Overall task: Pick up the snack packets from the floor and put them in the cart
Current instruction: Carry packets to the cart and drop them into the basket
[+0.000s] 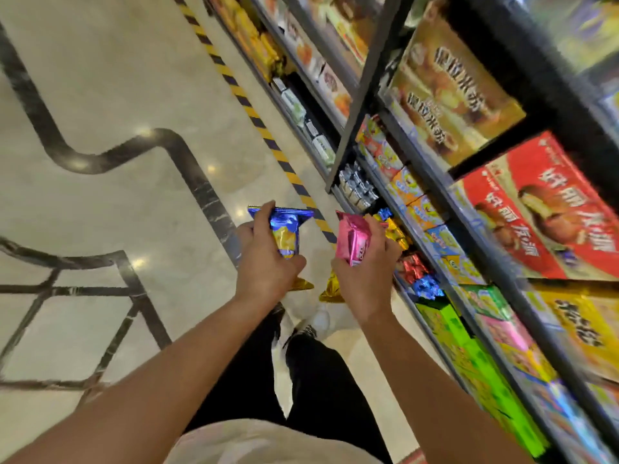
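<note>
snack packets: blue packet (284, 229) in left hand (264, 262), pink packet (353, 241) in right hand (363, 279)
fingers: curled round each packet's middle (gold packets poke out beneath)
handling: light, crinkly, slippery foil; grip mid-body
cart: not in view

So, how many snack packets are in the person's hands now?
4 visible: blue packet and gold packet in left hand; pink packet and gold one in right hand. More may be hidden.

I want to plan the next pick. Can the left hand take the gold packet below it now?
Probably not: the left hand already grips a blue packet, so its fingers are occupied, though the gold packet lies just beneath.
</note>
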Demonstrator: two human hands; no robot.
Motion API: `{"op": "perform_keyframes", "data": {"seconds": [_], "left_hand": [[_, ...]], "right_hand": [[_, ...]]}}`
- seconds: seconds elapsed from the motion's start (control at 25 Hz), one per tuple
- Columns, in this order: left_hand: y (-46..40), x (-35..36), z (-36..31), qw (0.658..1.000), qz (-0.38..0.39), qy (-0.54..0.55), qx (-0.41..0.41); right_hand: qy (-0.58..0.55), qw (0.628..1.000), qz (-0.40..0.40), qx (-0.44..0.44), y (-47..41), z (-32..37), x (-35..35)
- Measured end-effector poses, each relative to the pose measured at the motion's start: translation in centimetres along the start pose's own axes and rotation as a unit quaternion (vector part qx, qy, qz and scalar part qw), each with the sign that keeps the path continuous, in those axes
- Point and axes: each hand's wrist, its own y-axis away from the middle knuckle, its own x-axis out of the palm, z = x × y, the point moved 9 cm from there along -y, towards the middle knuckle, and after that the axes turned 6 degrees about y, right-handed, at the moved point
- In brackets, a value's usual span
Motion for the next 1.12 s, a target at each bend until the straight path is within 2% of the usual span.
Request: {"op": "perform_keyframes", "data": {"seconds": [0.24, 0.36, 0.6, 0.8, 1.12], "left_hand": [[-2.3, -10.7, -4.0, 0.995, -0.065, 0.068, 0.023], [-4.5, -16.1, -3.8, 0.996, -0.070, 0.060, 0.016], [-10.4, -28.9, -1.2, 0.989, -0.109, 0.100, -0.008], [-14.7, -38.4, 0.5, 0.981, -0.158, 0.113, -0.008], [-23.8, -50.9, 2.4, 0.959, -0.248, 0.130, -0.033]], "right_hand": [[0.023, 0.997, 0.039, -0.069, -1.4, 10.6, 3.4], [0.036, 0.992, 0.055, -0.109, -2.2, 16.3, 6.6], [0.050, 0.972, 0.112, -0.203, -2.1, 28.9, 16.9], [0.091, 0.959, 0.140, -0.230, -2.7, 39.0, 24.9], [0.096, 0.936, 0.199, -0.273, -8.0, 52.6, 36.7]]}}
